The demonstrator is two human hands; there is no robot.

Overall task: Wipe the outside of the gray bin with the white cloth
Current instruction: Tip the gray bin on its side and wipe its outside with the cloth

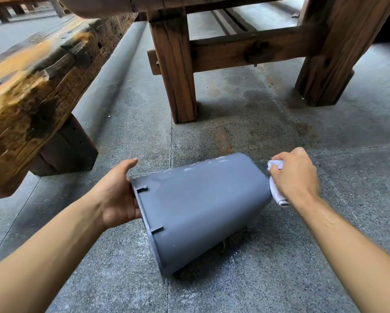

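Note:
The gray bin (200, 204) is tipped on its side above the stone floor, with its open rim to the left and its base to the right. My left hand (119, 195) holds the rim, its fingers hidden inside the opening and its thumb over the top edge. My right hand (295, 175) grips the bunched white cloth (276, 190) and holds it against the bin's base end. Pale smears show along the bin's upper side.
A heavy wooden bench (31, 91) stands on the left. The thick wooden legs and crossbar of a table (173, 64) rise straight ahead. The gray stone floor (234, 290) around the bin bears stains and white dust.

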